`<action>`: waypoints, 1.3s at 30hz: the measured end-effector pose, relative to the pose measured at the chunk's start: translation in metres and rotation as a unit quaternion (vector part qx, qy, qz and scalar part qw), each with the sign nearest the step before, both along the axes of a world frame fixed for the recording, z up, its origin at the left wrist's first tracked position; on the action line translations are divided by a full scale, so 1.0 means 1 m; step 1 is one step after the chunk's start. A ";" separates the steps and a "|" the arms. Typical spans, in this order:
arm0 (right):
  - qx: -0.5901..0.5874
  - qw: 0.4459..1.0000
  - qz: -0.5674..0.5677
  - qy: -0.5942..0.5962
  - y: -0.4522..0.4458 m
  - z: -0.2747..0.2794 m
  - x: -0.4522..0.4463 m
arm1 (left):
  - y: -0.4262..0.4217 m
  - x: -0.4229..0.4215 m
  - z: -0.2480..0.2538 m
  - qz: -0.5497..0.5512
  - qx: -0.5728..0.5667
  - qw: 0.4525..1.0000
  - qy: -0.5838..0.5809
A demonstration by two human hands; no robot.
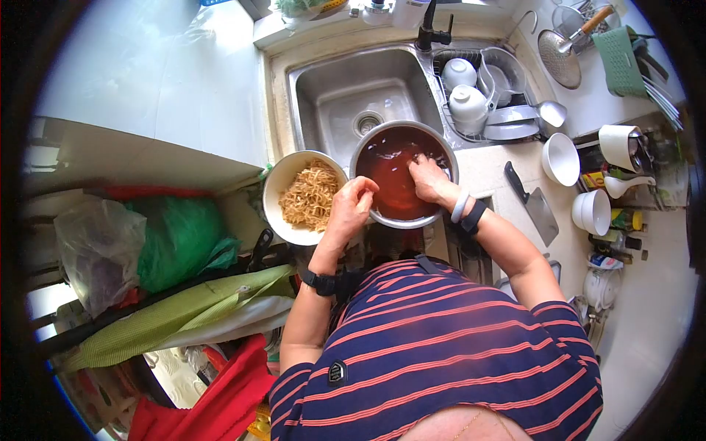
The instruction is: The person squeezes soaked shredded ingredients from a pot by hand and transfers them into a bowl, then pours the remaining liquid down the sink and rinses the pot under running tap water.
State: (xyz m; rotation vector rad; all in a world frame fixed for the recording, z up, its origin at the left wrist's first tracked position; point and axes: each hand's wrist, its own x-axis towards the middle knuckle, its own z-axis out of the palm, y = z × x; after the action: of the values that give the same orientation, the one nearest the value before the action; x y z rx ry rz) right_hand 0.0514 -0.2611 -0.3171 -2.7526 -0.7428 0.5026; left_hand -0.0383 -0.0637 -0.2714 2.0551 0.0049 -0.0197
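A metal basin (358, 203) of reddish-brown liquid stands at the sink's front edge. My right hand (432, 180) reaches into it, fingers drawn together with their tips at the liquid; what they hold, if anything, is hidden. Over the basin's left rim is my left hand (350, 211), closed in a pinch, and I cannot make out anything between its fingertips. Just left of that hand sits a cream bowl (273, 192) heaped with light-brown, thin, wet-looking strands (312, 197).
Behind the basin lies a steel sink (334, 95) with a black faucet (429, 33). A dish rack (448, 59) holds white bowls and plates. On the right counter are a cleaver (543, 213) and a white bowl (561, 160). Plastic bags (180, 246) hang at the left.
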 end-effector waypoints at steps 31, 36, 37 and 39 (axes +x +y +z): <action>0.344 0.883 -0.070 0.312 0.039 0.012 -0.046 | 0.014 -0.017 0.004 -0.002 -0.028 0.999 0.044; 0.322 0.877 -0.066 0.351 0.038 0.010 -0.044 | 0.008 -0.018 -0.002 0.001 0.049 0.998 -0.029; 0.323 0.877 -0.066 0.350 0.036 0.005 -0.044 | 0.005 -0.019 -0.001 0.003 0.088 0.996 -0.032; 0.409 0.781 -0.091 0.464 0.031 -0.004 -0.043 | 0.001 -0.018 0.000 0.003 0.125 0.991 -0.036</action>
State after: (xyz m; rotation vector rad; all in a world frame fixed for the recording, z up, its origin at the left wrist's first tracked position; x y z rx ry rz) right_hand 0.0083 -0.2300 -0.3214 -1.4502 -0.2918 1.0520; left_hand -0.0562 -0.0628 -0.2717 2.3060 -0.0327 0.0608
